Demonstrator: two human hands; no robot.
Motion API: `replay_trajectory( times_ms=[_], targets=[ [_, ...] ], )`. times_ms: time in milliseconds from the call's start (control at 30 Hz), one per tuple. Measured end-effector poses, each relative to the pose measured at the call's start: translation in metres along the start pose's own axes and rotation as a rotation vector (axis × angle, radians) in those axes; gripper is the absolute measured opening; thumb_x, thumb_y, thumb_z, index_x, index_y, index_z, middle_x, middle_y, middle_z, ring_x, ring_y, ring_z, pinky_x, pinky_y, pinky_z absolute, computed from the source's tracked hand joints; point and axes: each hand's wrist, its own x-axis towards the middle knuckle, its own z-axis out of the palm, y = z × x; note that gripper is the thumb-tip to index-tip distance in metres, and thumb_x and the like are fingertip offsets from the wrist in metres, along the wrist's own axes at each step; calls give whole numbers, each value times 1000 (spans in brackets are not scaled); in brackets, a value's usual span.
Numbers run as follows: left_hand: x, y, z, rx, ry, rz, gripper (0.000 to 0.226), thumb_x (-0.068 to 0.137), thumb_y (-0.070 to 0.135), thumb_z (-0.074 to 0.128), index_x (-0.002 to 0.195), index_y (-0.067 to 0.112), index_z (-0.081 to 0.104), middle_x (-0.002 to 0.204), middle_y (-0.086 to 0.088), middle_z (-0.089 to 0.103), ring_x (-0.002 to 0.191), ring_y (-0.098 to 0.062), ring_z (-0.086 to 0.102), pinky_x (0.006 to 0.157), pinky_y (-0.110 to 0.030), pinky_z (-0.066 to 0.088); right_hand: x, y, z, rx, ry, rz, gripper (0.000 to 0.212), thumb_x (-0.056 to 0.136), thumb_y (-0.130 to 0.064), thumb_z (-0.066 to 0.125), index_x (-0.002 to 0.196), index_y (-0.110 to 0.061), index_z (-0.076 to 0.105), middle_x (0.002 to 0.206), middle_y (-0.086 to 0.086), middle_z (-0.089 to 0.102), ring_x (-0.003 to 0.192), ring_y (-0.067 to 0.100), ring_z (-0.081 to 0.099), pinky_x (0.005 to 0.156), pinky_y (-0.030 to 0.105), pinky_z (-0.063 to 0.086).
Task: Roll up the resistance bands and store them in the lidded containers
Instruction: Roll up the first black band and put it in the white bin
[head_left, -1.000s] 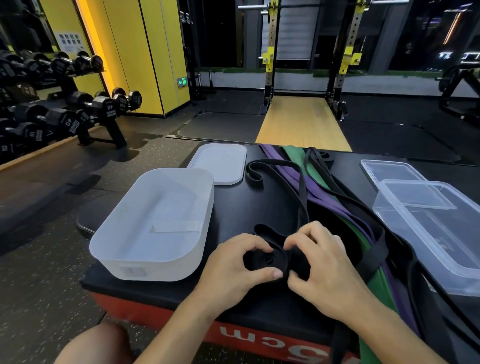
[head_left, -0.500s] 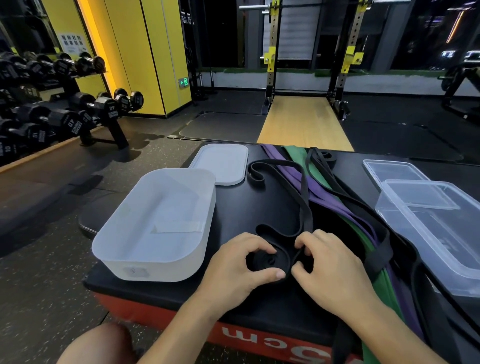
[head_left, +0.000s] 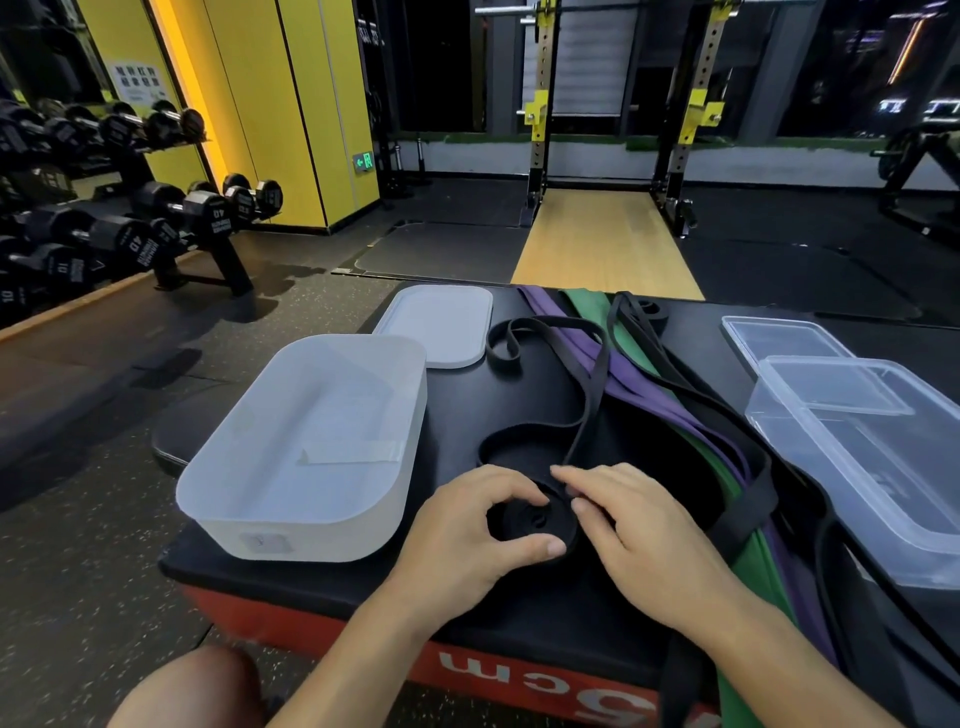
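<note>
A black resistance band (head_left: 592, 379) lies on the black box top, its near end wound into a small flat coil (head_left: 530, 522). My left hand (head_left: 467, 535) curls round the coil from the left, thumb under and fingers over it. My right hand (head_left: 639, 535) holds the coil's right side, fingertips on the strand feeding into it. The band's free loop trails away toward the white lid. Purple (head_left: 639, 374) and green (head_left: 587, 304) bands lie beside it. An empty white container (head_left: 311, 441) stands to the left, its white lid (head_left: 436, 325) behind it.
A clear lidded-type container (head_left: 872, 457) and its clear lid (head_left: 779, 343) sit at the right. More thin black bands (head_left: 644, 317) cross the purple and green ones. The black-topped box (head_left: 363, 587) has a red front. A dumbbell rack (head_left: 130, 228) stands far left; my knee (head_left: 197, 691) is below.
The coil has grown a little as both hands turned it. The free loop of the black band has shortened and drawn nearer to the hands.
</note>
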Motion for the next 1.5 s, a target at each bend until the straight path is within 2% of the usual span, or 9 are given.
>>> replay_trajectory(
  times_ms=[233, 367, 467, 633, 767, 867, 1067, 1233, 1500],
  targets=[
    [-1, 2, -1, -16, 11, 10, 33, 75, 46, 89, 104, 40, 74, 117, 28, 64, 114, 1, 60, 97, -22, 48, -6, -8, -10, 11, -125, 18, 70, 70, -59, 47, 139, -46, 49, 123, -33, 46, 122, -4, 44, 104, 23, 40],
    [-3, 2, -3, -21, 11, -18, 32, 73, 51, 89, 98, 41, 71, 116, 25, 50, 111, -3, 58, 97, -22, 48, -6, -8, -10, -1, -146, -1, 76, 71, -63, 57, 144, -45, 48, 120, -31, 38, 118, 1, 42, 100, 27, 45],
    [-3, 2, -3, 3, 8, -23, 31, 72, 55, 87, 96, 41, 71, 107, 22, 53, 104, -2, 58, 91, -21, 48, -7, -7, -8, -14, -181, 2, 87, 71, -69, 59, 151, -46, 38, 123, -33, 35, 117, -1, 37, 102, 26, 43],
    [-2, 2, -3, 0, 7, 2, 30, 73, 53, 86, 98, 41, 74, 105, 21, 56, 103, -3, 60, 92, -26, 50, -4, -5, -6, -49, -177, 11, 107, 60, -92, 55, 153, -44, 33, 129, -34, 39, 128, -5, 33, 114, 24, 24],
    [-3, 2, -4, -11, 3, 18, 28, 74, 50, 88, 97, 40, 76, 106, 20, 59, 105, -3, 62, 93, -27, 50, -3, -2, 0, -50, -152, 41, 113, 56, -96, 55, 154, -44, 31, 130, -33, 43, 130, 0, 37, 115, 28, 28],
    [-3, 3, -4, -6, -9, 18, 29, 75, 48, 88, 100, 41, 76, 109, 21, 58, 108, -3, 61, 95, -27, 50, -4, -2, 1, -45, -137, 44, 110, 55, -95, 57, 151, -46, 34, 130, -30, 44, 130, 2, 38, 113, 29, 33],
    [-2, 6, -4, 35, -89, 37, 52, 85, 46, 81, 134, 38, 66, 125, 29, 52, 125, 4, 53, 107, -24, 45, -5, -7, -4, 59, -114, 57, 91, 55, -79, 73, 134, -59, 31, 122, -30, 46, 118, -2, 46, 101, 27, 46],
    [-2, 5, -6, -105, -64, 14, 47, 77, 38, 90, 121, 35, 73, 118, 20, 53, 120, -3, 59, 108, -24, 48, -6, -10, -6, 74, -120, 47, 78, 56, -73, 75, 119, -56, 34, 113, -30, 41, 113, -5, 45, 94, 26, 48],
    [-2, 3, -4, -13, -96, 41, 39, 83, 43, 85, 120, 35, 76, 116, 24, 58, 117, -1, 60, 102, -21, 46, -9, -11, -2, -73, -100, -42, 84, 69, -83, 58, 141, -42, 40, 127, -31, 42, 122, -2, 38, 107, 25, 38]
  ],
)
